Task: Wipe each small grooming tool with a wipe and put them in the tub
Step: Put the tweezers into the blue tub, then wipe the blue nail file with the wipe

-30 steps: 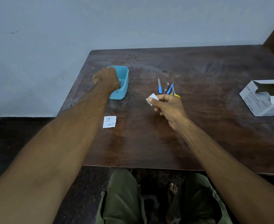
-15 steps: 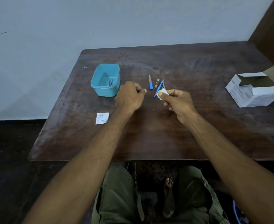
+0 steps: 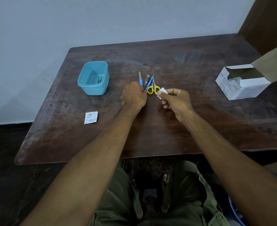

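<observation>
Step in hand: picking up the next tool for wiping. Left hand is curling its fingertips around the lower end of the blue-handled tool; grip looks closed, though contact is partly hidden. Right hand is pinching the folded white wipe beside the yellow scissors. Nail clipper and blue nail file are lying alongside. Teal tub is sitting well left, something already inside. Next move, likely: lifting the tool clear without dragging its neighbours, then bringing the wipe to it.
</observation>
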{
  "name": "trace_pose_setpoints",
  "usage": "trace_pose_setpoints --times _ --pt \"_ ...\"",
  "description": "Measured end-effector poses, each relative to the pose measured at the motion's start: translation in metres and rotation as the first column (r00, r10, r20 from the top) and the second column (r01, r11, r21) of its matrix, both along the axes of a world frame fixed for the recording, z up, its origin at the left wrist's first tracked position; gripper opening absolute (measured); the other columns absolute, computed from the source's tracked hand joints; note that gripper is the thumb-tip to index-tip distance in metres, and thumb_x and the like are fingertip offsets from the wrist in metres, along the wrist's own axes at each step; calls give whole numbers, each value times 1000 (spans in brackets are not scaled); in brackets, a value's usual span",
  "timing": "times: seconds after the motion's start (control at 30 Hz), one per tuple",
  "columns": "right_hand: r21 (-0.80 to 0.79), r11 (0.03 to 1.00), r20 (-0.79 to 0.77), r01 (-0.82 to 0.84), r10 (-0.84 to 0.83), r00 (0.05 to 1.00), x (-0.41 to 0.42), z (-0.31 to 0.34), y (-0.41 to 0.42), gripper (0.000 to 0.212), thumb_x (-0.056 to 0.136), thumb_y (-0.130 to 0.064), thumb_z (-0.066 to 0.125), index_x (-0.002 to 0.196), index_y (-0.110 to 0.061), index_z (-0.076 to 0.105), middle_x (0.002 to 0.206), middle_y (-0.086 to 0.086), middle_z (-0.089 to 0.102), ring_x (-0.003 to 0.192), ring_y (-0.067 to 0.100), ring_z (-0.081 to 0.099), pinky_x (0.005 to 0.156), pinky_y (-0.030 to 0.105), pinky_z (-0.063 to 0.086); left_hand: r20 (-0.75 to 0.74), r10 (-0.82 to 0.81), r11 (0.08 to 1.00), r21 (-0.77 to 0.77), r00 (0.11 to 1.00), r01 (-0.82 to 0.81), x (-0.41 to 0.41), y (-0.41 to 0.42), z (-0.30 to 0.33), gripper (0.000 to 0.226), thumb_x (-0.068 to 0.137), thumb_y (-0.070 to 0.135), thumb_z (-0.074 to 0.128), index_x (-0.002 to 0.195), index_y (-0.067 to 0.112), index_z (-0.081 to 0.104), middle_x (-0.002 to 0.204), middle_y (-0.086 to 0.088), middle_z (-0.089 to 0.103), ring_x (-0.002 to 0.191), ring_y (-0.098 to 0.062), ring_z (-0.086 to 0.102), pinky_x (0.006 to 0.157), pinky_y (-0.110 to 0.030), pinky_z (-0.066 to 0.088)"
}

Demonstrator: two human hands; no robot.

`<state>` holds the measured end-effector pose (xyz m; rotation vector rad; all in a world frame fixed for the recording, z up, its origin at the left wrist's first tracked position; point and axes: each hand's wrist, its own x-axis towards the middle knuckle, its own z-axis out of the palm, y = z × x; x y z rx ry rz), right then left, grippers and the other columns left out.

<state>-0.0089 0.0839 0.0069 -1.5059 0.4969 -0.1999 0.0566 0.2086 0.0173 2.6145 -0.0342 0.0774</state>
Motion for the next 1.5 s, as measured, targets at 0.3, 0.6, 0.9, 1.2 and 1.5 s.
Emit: trace_pose_setpoints --times 0.3,0.6,0.9,1.2,1.5 --pt "-4 1000 5 4 -4 1000 0 -4 0 16 79 -13 78 87 -3 68 63 3 61 44 3 51 45 17 46 7 38 989 142 999 -39 4 -14 2 23 92 26 62 109 10 64 100 -7 67 91 -22 65 69 -33 53" --pt "55 998 32 -15 14 999 -5 3 2 12 81 -16 76 85 -7 69 66 1 60 49 4 51 48 17 46 -16 126 943 -310 992 -125 -15 7 -4 16 88 23 62 88 14 76 80 -2 74 68 -12 65 59 -25 47" --pt "91 981 47 -170 166 985 -18 25 25 9 80 -22 77 77 -21 69 77 -5 65 73 6 57 63 21 44 -199 6 541 -823 980 -171 -73 21 -6 16 90 14 63 75 10 68 61 0 62 53 -7 59 54 -19 52" --pt "59 991 56 -121 118 991 -27 35 37 22 74 -18 82 87 -15 65 76 -1 69 58 5 64 57 21 49 -97 -87 597 -802 991 -26 -100 32 1 13 91 12 63 85 4 71 66 -3 64 55 -6 60 55 -20 53" --pt "63 973 -22 -221 222 975 -37 43 39 12 78 -19 79 84 -17 69 70 -4 66 56 3 58 58 20 43 -127 -197 562 -827 972 6 -109 41 7 13 95 14 58 98 6 68 83 -4 70 65 -11 68 64 -25 58"
